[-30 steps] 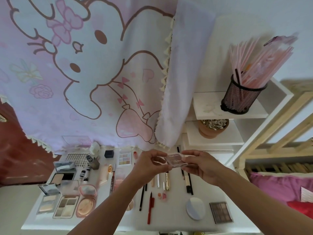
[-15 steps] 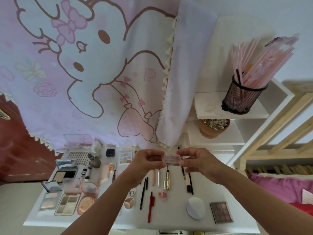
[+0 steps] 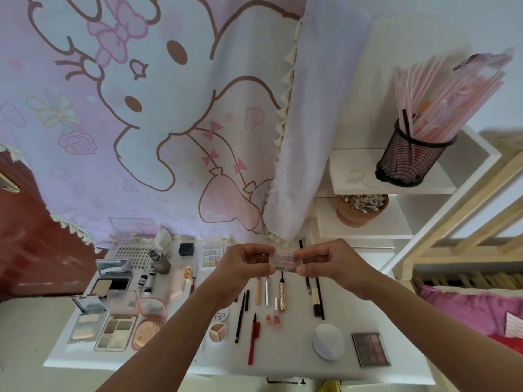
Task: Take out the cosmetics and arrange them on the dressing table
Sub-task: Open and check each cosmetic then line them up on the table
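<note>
The left grip [image 3: 243,267] and right grip [image 3: 336,267] pinch the small clear case [image 3: 285,260], now turned edge-on above the tabletop [image 3: 285,359]; placing it likely remains.

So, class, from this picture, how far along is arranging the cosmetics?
Done: cosmetics lie in rows on the dressing table: open compacts left, pencils in the middle, a round puff and dark palette right. In hand: left hand and right hand pinch a small clear case above the table. Left: setting it down; anything still unpacked is out of view.
</note>
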